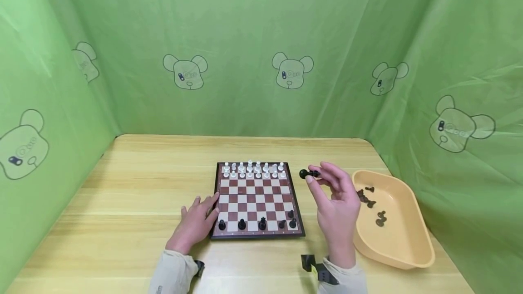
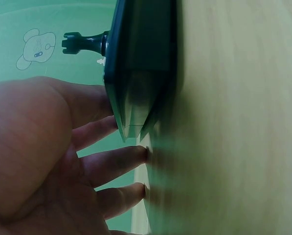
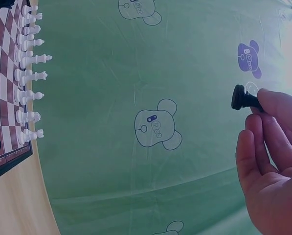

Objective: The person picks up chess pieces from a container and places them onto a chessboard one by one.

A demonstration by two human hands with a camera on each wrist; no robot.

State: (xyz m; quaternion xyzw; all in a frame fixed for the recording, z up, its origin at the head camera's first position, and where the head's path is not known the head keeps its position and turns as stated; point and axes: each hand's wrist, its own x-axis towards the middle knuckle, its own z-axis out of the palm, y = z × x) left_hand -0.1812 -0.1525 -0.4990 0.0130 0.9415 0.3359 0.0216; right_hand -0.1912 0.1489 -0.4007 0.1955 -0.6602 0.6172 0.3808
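Observation:
My right hand is raised between the chessboard and the tray. Thumb and fingertips pinch a black chess piece, lying sideways in the air. In the right wrist view the piece's wide base points left, while the fingers hide its top. My left hand rests at the board's left edge, fingers spread and touching its side. Several black pieces, among them a king, stand along the near edge, with a pawn in front at the right. Two full rows of white pieces line the far edge.
A yellow-orange plastic tray stands right of the board, with several dark chess pieces lying in it. The wooden table is enclosed by green cloth walls at the back and both sides.

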